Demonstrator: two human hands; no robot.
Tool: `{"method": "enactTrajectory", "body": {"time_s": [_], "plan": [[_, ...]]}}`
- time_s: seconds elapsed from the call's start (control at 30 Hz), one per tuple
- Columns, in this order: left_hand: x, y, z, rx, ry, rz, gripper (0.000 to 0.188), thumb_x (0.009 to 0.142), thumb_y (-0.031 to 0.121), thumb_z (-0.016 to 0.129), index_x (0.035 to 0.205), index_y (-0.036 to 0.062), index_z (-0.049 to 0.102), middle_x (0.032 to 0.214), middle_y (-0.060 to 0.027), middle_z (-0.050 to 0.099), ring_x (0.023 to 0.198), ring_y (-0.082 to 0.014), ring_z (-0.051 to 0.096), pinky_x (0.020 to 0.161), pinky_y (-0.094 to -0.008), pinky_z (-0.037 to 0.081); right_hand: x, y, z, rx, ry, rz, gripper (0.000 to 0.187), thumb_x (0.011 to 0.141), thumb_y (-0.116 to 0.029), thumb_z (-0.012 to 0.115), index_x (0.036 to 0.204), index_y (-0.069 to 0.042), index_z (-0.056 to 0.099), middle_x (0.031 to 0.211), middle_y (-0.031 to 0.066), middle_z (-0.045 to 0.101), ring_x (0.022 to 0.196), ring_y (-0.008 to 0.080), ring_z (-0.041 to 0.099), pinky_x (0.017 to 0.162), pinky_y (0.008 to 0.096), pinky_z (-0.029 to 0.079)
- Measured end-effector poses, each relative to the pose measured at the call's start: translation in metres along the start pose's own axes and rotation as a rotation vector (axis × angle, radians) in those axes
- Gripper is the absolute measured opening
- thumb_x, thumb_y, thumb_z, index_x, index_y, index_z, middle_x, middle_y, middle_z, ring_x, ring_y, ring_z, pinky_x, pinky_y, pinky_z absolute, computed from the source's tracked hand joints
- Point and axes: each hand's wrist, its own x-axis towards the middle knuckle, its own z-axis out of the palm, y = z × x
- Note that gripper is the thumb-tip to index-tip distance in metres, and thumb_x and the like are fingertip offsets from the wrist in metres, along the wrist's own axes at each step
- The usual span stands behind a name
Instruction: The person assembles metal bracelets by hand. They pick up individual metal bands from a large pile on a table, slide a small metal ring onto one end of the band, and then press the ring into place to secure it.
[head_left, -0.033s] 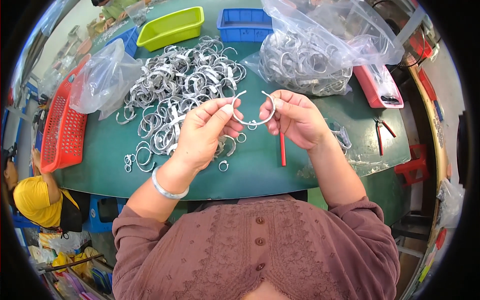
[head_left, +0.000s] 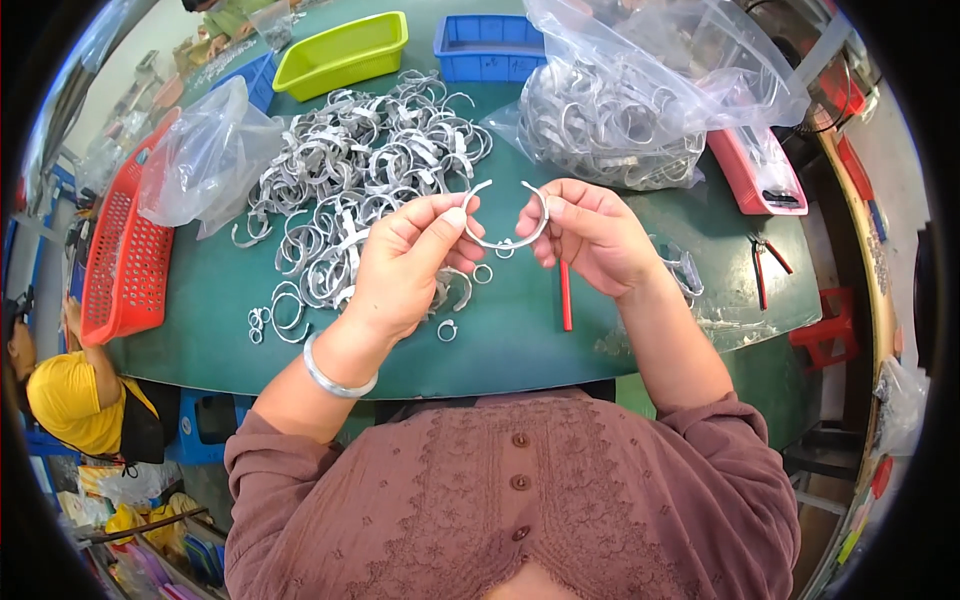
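Between my two hands is an open silver-grey metal bangle (head_left: 515, 246), its gap facing away from me. My left hand (head_left: 408, 255) pinches its left side between thumb and fingers. On the other side my right hand (head_left: 597, 238) grips it the same way. Just beyond my left hand spreads a big heap of similar open bangles (head_left: 350, 165). Small rings lie around my left forearm, one ring (head_left: 447, 331) near the table's front edge. A red rod-like handle (head_left: 566, 305) lies below my right hand, its upper end hidden. A pale bangle (head_left: 330, 375) circles my left wrist.
On the green table (head_left: 210, 335) stand a red perforated basket (head_left: 130, 255), a lime bin (head_left: 340, 60), a blue bin (head_left: 490, 65) and a pink one (head_left: 745, 180). A clear bag (head_left: 620, 130) holds more bangles. Red-handled pliers (head_left: 762, 270) lie right. A person in yellow (head_left: 70, 400) sits left.
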Motion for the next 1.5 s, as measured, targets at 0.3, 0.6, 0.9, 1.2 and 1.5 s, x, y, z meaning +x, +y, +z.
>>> {"method": "enactTrajectory", "body": {"time_s": [0.3, 0.6, 0.9, 1.2, 1.5], "plan": [[-0.005, -0.010, 0.000, 0.227, 0.015, 0.115, 0.019, 0.087, 0.012, 0.050, 0.100, 0.0006, 0.057, 0.080, -0.0013, 0.059, 0.068, -0.0066, 0.056, 0.059, -0.0186, 0.046, 0.006, 0.008, 0.008, -0.527, 0.146, -0.159, 0.024, 0.082, -0.009, 0.058, 0.103, 0.002, 0.056, 0.095, 0.0042, 0.060, 0.088, 0.0086, 0.054, 0.079, 0.0227, 0.042], [-0.007, -0.014, 0.004, 0.266, 0.012, 0.126, 0.017, 0.086, 0.010, 0.051, 0.098, 0.0001, 0.058, 0.078, -0.0004, 0.059, 0.065, -0.0050, 0.055, 0.057, -0.0173, 0.044, 0.013, 0.018, 0.014, -0.567, 0.134, -0.286, 0.020, 0.077, -0.013, 0.063, 0.090, 0.002, 0.061, 0.074, 0.0004, 0.059, 0.064, 0.0043, 0.049, 0.059, 0.0201, 0.042], [-0.008, -0.015, 0.002, 0.276, 0.002, 0.032, 0.018, 0.087, 0.009, 0.050, 0.100, 0.0000, 0.058, 0.077, -0.0020, 0.059, 0.063, -0.0067, 0.055, 0.056, -0.0180, 0.044, 0.015, 0.016, 0.016, -0.529, 0.127, -0.095, 0.014, 0.079, -0.013, 0.061, 0.084, 0.000, 0.059, 0.076, -0.0005, 0.058, 0.070, 0.0048, 0.051, 0.063, 0.0198, 0.042], [0.000, -0.010, -0.003, 0.058, -0.010, -0.226, 0.019, 0.086, 0.015, 0.050, 0.093, -0.0004, 0.059, 0.071, -0.0028, 0.058, 0.058, -0.0082, 0.054, 0.050, -0.0193, 0.043, 0.018, 0.022, 0.009, -0.419, 0.130, 0.004, 0.016, 0.080, -0.015, 0.059, 0.082, 0.001, 0.059, 0.074, 0.0043, 0.059, 0.071, 0.0101, 0.053, 0.069, 0.0235, 0.042], [0.003, -0.008, -0.005, -0.018, -0.005, -0.335, 0.019, 0.085, 0.012, 0.047, 0.091, -0.0002, 0.060, 0.067, -0.0020, 0.057, 0.053, -0.0082, 0.053, 0.048, -0.0194, 0.043, 0.019, 0.023, 0.007, -0.402, 0.119, 0.041, 0.015, 0.080, -0.014, 0.058, 0.082, 0.001, 0.060, 0.074, 0.0051, 0.059, 0.071, 0.0114, 0.054, 0.069, 0.0249, 0.043]]}}
